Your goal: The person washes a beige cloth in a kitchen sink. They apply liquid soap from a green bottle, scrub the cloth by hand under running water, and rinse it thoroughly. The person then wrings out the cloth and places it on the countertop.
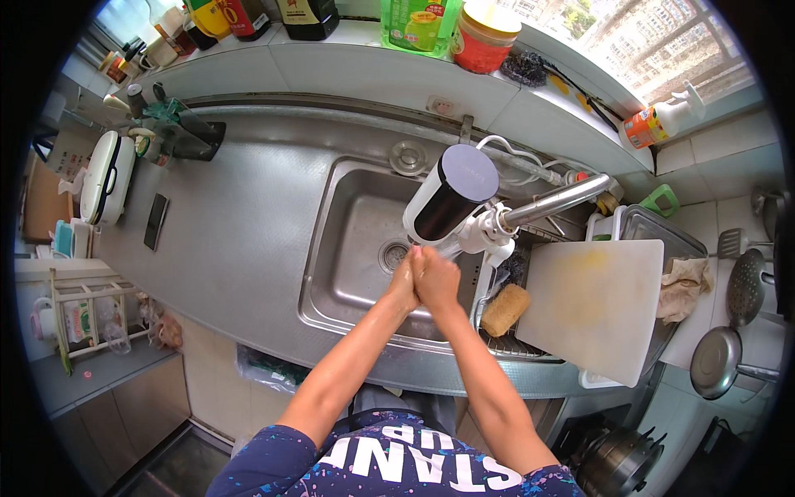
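Observation:
Over the stainless steel sink point(357, 248), my left hand point(404, 279) and my right hand point(436, 276) are pressed together, right of the drain point(395, 256). Water runs beside them, below a faucet-mounted water filter point(453, 192) with a dark front. Whether anything small lies between my palms is hidden. The filter hangs from a metal faucet pipe point(556, 202) that comes in from the right. A tan sponge point(505, 310) rests on a wire rack just right of the sink. My wrists and forearms look wet.
A white cutting board point(593, 304) leans over the rack at right, near a crumpled cloth point(683, 289). On the left counter lie a smartphone point(156, 222) and a white appliance point(108, 178). A glass dish point(408, 158) sits behind the sink. Bottles and a red jar point(483, 43) line the windowsill.

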`<state>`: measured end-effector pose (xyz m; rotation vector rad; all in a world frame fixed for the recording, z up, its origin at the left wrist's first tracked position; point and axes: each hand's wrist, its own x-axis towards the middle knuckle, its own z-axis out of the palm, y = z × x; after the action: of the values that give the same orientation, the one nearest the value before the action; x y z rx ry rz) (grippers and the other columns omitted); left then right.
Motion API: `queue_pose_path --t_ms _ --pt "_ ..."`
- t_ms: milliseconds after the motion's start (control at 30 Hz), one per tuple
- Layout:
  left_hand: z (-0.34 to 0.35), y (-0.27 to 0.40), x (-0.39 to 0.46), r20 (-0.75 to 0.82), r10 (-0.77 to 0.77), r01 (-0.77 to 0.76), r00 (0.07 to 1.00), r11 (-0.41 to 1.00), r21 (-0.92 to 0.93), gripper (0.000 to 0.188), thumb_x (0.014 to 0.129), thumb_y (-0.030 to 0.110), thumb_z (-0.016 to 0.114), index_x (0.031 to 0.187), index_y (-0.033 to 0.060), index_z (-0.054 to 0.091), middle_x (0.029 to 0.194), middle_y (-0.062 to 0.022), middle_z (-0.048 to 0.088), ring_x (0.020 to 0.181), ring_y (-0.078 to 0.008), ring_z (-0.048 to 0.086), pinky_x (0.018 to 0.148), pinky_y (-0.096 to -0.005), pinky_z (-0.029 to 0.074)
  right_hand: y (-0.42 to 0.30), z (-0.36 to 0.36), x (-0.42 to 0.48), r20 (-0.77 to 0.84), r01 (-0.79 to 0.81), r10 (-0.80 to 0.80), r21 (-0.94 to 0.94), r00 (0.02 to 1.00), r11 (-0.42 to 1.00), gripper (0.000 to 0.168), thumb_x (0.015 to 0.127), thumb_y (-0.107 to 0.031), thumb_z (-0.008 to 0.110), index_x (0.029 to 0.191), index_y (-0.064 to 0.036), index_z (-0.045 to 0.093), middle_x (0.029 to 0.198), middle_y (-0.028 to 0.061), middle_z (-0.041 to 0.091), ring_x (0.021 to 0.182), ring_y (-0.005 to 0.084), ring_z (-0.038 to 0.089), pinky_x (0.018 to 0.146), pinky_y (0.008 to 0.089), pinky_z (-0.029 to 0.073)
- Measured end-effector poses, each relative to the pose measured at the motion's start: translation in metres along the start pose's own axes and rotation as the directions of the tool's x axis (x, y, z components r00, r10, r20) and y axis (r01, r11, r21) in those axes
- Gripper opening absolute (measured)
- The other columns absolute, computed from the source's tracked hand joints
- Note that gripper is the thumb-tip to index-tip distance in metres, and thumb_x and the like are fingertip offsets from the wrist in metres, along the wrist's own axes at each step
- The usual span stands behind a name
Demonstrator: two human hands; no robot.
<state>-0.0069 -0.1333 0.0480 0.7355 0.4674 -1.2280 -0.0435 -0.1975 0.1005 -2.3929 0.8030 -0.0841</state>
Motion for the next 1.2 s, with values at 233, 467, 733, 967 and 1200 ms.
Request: queue_pose_path --t_ms 233,467,733,967,1200 --pt "-0.006 0.024 -0.017 0.176 -0.120 0.049 0.977 0.931 0.361 0.052 0.083 0.039 0.059 0.119 0.0031 0.048 0.112 -0.0090 0.055 0.100 -0.0182 0.056 0.084 -0.0322 0.047 0.078 -0.029 0.034 0.515 -0.478 0.134 0.623 0.846 0.619 0.032 0.081 -0.023 0.063 0.107 -0.006 0.054 0.097 0.0028 0.055 0.091 0.0145 0.051 0.083 0.0302 0.039" --pt "-0.011 0.041 -0.020 0.111 0.175 -0.200 0.978 0.936 0.290 0.039 0.087 0.028 0.056 0.116 0.0026 0.050 0.111 -0.0079 0.056 0.103 -0.0180 0.054 0.088 -0.0331 0.043 0.046 -0.060 0.018 0.441 -0.487 0.262 0.543 0.859 0.684 0.035 0.079 -0.021 0.065 0.106 -0.001 0.058 0.101 0.0072 0.058 0.088 0.0130 0.053 0.081 0.0290 0.041" --pt "0.016 0.032 -0.009 -0.037 0.280 -0.280 0.959 0.960 -0.002 0.027 0.086 0.026 0.057 0.105 0.0065 0.055 0.096 -0.0031 0.059 0.082 -0.0136 0.057 0.071 -0.0288 0.048 0.027 -0.002 -0.013 -0.003 -0.112 0.186 0.790 0.983 0.603 0.026 0.083 -0.030 0.059 0.079 -0.004 0.055 0.065 0.0021 0.055 0.057 0.0132 0.053 0.052 0.0264 0.042" --pt "0.002 -0.001 0.017 -0.094 0.196 -0.195 0.976 0.981 0.018 0.028 0.087 0.035 0.053 0.097 0.0093 0.057 0.088 -0.0033 0.058 0.076 -0.0127 0.055 0.065 -0.0281 0.046 -0.002 -0.013 -0.004 -0.216 0.032 -0.023 0.035 0.976 0.999 0.029 0.083 -0.024 0.053 0.064 -0.003 0.050 0.056 0.0200 0.052 0.057 0.0331 0.057 0.052 0.0373 0.045" --pt "0.029 0.026 -0.015 0.015 0.150 -0.144 0.989 0.910 0.388 0.036 0.093 0.031 0.040 0.110 0.0020 0.052 0.098 -0.0044 0.056 0.090 -0.0125 0.054 0.079 -0.0282 0.045 0.052 -0.001 -0.001 0.083 -0.178 0.232 0.887 0.969 0.426 0.041 0.087 -0.025 0.055 0.117 0.001 0.047 0.101 0.0135 0.060 0.090 0.0195 0.058 0.077 0.0305 0.045"
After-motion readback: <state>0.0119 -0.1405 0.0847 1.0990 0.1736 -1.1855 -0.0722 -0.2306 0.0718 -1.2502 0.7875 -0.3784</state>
